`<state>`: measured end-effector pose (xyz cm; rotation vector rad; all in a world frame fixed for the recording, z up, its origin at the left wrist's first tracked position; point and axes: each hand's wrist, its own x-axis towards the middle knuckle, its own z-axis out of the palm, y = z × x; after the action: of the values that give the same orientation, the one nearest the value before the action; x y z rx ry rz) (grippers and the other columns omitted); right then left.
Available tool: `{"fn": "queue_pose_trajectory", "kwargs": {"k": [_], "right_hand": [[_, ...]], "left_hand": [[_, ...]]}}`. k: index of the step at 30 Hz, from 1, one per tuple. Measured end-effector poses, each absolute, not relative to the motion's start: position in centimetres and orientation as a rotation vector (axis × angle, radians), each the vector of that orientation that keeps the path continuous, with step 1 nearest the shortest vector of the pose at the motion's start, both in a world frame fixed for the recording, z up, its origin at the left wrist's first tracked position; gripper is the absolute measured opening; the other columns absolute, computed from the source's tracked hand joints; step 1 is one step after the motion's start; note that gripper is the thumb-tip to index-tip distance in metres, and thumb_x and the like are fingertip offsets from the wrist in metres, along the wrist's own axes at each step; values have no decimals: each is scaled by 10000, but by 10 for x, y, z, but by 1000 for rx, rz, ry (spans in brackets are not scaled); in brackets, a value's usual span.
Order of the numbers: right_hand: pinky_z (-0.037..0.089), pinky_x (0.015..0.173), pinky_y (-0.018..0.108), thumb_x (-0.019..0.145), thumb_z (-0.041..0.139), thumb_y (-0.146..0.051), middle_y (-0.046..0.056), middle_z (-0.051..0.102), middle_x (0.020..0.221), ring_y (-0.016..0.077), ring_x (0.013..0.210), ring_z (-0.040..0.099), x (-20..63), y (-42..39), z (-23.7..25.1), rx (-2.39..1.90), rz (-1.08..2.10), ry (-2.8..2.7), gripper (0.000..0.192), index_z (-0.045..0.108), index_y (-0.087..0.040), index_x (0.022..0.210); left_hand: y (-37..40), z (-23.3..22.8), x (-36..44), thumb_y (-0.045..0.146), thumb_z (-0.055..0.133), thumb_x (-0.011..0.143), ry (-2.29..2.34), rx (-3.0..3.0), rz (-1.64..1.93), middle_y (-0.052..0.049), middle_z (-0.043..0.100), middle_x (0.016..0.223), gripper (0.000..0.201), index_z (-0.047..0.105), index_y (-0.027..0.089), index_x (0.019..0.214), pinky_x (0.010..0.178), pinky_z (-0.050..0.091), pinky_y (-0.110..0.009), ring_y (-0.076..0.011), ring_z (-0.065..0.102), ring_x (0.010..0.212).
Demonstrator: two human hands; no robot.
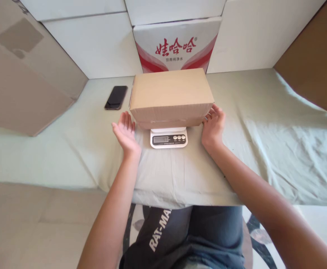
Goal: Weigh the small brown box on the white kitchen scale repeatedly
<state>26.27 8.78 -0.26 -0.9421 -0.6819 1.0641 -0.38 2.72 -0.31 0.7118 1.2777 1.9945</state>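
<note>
Both hands flank the box (171,98) at centre frame. Left hand (126,132) is open, palm up and turned toward the box, fingers together; its fingertips lie just beside the box's lower left corner, and whether they touch it I cannot tell. Right hand (214,125) is open too, fingers loosely curved, fingertips at the box's lower right corner, seemingly touching its end face. Neither hand grips anything.

Closed and plain brown, the box sits on a small white scale (168,138) and overhangs it on both sides and behind; only the scale's front strip with display and buttons shows below the box's near edge. The scale stands on a pale green cloth (264,123) spread over the table, which hangs over the near edge at lower centre.

Behind the box, close to its far edge, stands a white carton (177,45) with red print, against a wall of white panels. A dark phone (116,97) lies on the cloth left of the box, apart from it. Brown cardboard (23,74) leans at upper left, and another brown sheet (315,59) at upper right.

Open cloth lies wide to the right of the right hand and, less so, to the left of the left hand. In front of the scale a bare strip runs to the table edge.
</note>
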Motion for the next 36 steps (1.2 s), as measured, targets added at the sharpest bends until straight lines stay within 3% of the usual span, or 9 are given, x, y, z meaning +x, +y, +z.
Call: {"fn": "queue_pose_trajectory", "kwargs": {"k": [5,15,22,31,36], "right_hand": [[595,856,338,938,518,-620,2,707,1023,179,976,705,259,84,2,-908,1077,-643,358,656,-311,1053],[586,909,366,920,517,-636,17,700,1091,196,1058,695,261,84,-1,-915,1084,-695,382,647,-305,1060],[598,925,394,920,496,-669,25,701,1091,208,1052,698,263,87,-6,-919,1084,-722,422,647,-305,1071],[486,1165,546,883,497,-726,34,628,1384,265,1348,598,262,79,-3,-945,934,-858,495,614,-334,1162],[445,1195,580,905,476,-707,44,610,1412,285,1401,559,259,72,3,-949,889,-938,492,593,-339,1210]], "left_hand": [[27,-1,-1,887,269,926,1242,657,2019,-135,552,1641,862,704,257,1322,1294,362,-448,-282,477,1576],[29,-7,-6,932,188,893,1313,745,1997,-116,580,1617,937,698,286,1341,1247,427,-430,-272,496,1564],[29,-11,-8,861,272,942,1277,786,1999,-137,569,1629,837,685,265,1360,1255,423,-446,-275,513,1553],[27,-5,2,834,243,967,1294,872,2023,-111,553,1650,819,667,270,1383,1323,345,-490,-272,458,1594],[25,-2,8,851,207,965,1295,909,2026,-161,552,1643,894,652,214,1407,1324,333,-510,-310,463,1588]]}}
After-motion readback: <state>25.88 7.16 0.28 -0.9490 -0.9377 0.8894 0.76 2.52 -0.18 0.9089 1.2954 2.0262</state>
